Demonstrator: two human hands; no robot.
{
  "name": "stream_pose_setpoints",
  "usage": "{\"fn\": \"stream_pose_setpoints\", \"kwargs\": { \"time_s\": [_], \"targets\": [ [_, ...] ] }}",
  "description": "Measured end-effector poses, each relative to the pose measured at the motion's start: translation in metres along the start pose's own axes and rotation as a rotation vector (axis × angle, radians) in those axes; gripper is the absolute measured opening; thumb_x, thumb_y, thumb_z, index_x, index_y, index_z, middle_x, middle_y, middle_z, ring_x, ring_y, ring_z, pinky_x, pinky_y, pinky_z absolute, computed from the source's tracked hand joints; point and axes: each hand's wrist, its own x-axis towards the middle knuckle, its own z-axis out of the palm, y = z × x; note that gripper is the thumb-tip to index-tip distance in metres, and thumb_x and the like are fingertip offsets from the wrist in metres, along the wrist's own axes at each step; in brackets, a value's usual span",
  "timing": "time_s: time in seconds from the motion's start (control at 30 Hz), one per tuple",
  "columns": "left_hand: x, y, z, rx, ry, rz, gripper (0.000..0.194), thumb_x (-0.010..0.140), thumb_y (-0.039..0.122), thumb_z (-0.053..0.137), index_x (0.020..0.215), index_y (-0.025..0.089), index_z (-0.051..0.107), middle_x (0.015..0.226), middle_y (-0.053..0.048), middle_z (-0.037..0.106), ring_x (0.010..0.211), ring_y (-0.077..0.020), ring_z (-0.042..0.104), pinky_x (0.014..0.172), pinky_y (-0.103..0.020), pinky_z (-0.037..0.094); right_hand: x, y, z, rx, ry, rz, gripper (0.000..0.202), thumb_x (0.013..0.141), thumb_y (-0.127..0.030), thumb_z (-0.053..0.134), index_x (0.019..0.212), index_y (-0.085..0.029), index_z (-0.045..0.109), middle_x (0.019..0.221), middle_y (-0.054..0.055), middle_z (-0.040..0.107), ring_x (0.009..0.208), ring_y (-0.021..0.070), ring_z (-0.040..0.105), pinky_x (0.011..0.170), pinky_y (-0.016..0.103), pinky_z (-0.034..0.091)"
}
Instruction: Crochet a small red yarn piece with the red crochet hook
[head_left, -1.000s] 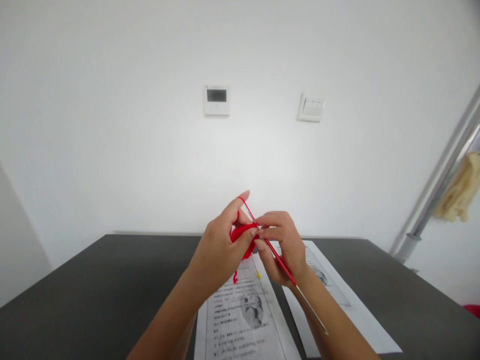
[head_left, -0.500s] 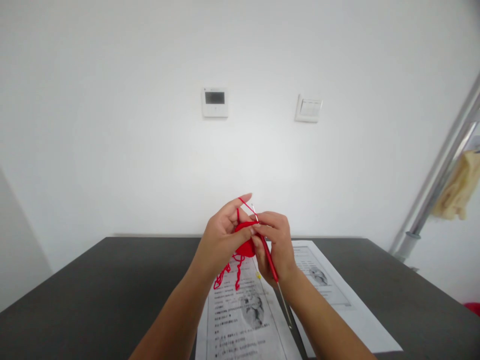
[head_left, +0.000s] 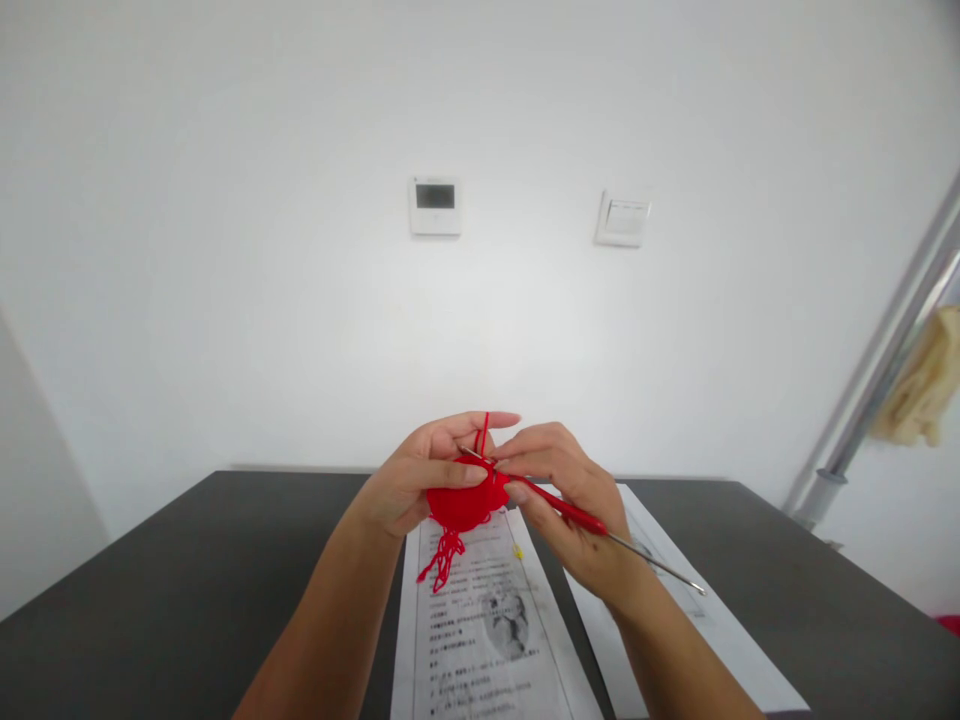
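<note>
My left hand (head_left: 427, 470) pinches a red crocheted piece (head_left: 459, 505) between thumb and fingers, its index finger stretched out with a red strand of yarn (head_left: 486, 432) over it. Loose red yarn (head_left: 444, 562) dangles below the piece. In my right hand (head_left: 574, 500) is a crochet hook (head_left: 574, 513) with a red grip and metal ends. The hook's left tip lies at the piece's upper edge, near the left fingers; its other end points down to the right.
Two printed sheets (head_left: 480, 640) (head_left: 712, 650) lie on the dark table (head_left: 187, 600), one with a small yellow item (head_left: 518, 551). A thermostat (head_left: 435, 206) and switch (head_left: 623, 219) are on the wall. At right, yellowish cloth (head_left: 919, 385) hangs by a metal pole (head_left: 877, 385).
The hook has swung from steep to a flatter slant, its lower end moving right. The red piece has shifted slightly left and shows more. My left index finger is lower and flatter.
</note>
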Motion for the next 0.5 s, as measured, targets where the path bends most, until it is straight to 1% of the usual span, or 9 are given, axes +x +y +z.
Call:
{"fn": "stream_pose_setpoints", "kwargs": {
  "time_s": [0.07, 0.13, 0.2, 0.27, 0.37, 0.43, 0.5],
  "targets": [
    [-0.001, 0.0, 0.005, 0.013, 0.022, 0.002, 0.055, 0.068, 0.018, 0.092, 0.121, 0.018, 0.077, 0.096, -0.008, 0.082, 0.078, -0.0168, 0.076, 0.074, -0.024, 0.056, 0.0, 0.002, -0.003, -0.003, -0.005, -0.012, 0.019, 0.097, -0.014, 0.064, 0.109, -0.027, 0.072, 0.104, 0.008, 0.078, 0.098, 0.0228, 0.072, 0.083, 0.041, 0.062],
    [-0.001, 0.0, 0.009, 0.041, 0.041, 0.002, 0.055, 0.068, 0.018, 0.093, 0.12, 0.019, 0.077, 0.094, -0.007, 0.081, 0.078, -0.017, 0.076, 0.074, -0.024, 0.056, 0.001, 0.003, -0.007, -0.009, -0.021, -0.028, 0.02, 0.097, -0.014, 0.065, 0.111, -0.026, 0.073, 0.105, 0.008, 0.078, 0.098, 0.0228, 0.073, 0.083, 0.041, 0.062],
    [-0.001, 0.001, 0.01, 0.058, 0.049, 0.013, 0.054, 0.067, 0.016, 0.093, 0.118, 0.019, 0.077, 0.087, -0.005, 0.08, 0.074, -0.0162, 0.075, 0.071, -0.024, 0.055, 0.001, 0.002, -0.011, 0.003, -0.031, -0.035, 0.022, 0.096, -0.013, 0.065, 0.112, -0.027, 0.073, 0.103, 0.008, 0.079, 0.096, 0.023, 0.073, 0.082, 0.042, 0.062],
    [-0.002, 0.002, 0.009, 0.05, 0.039, 0.054, 0.052, 0.067, 0.016, 0.091, 0.117, 0.017, 0.077, 0.077, -0.002, 0.076, 0.066, -0.0143, 0.071, 0.065, -0.023, 0.053, 0.0, 0.0, -0.013, 0.054, -0.014, -0.017, 0.024, 0.096, -0.012, 0.064, 0.112, -0.028, 0.074, 0.1, 0.007, 0.08, 0.093, 0.0231, 0.074, 0.082, 0.043, 0.063],
    [-0.002, 0.005, 0.008, 0.024, 0.022, 0.131, 0.048, 0.067, 0.016, 0.087, 0.114, 0.014, 0.077, 0.067, 0.001, 0.069, 0.057, -0.0116, 0.062, 0.058, -0.022, 0.048, -0.003, -0.004, -0.011, 0.183, 0.049, 0.067, 0.023, 0.096, -0.012, 0.064, 0.108, -0.027, 0.077, 0.099, 0.006, 0.082, 0.093, 0.0224, 0.076, 0.083, 0.042, 0.063],
    [-0.002, 0.005, 0.01, -0.015, 0.007, 0.157, 0.045, 0.067, 0.017, 0.084, 0.111, 0.013, 0.078, 0.063, 0.001, 0.065, 0.054, -0.0107, 0.056, 0.056, -0.023, 0.046, -0.006, -0.005, -0.007, 0.293, 0.097, 0.175, 0.02, 0.097, -0.015, 0.066, 0.104, -0.028, 0.079, 0.1, 0.005, 0.083, 0.094, 0.0207, 0.077, 0.083, 0.037, 0.064],
    [-0.002, 0.006, 0.014, -0.071, -0.016, 0.148, 0.041, 0.067, 0.017, 0.081, 0.107, 0.012, 0.078, 0.06, 0.002, 0.061, 0.051, -0.0097, 0.05, 0.055, -0.025, 0.044, -0.008, -0.005, -0.004, 0.422, 0.151, 0.287, 0.014, 0.098, -0.021, 0.068, 0.101, -0.028, 0.08, 0.098, 0.003, 0.084, 0.092, 0.0188, 0.079, 0.082, 0.033, 0.065]
  ]
}}
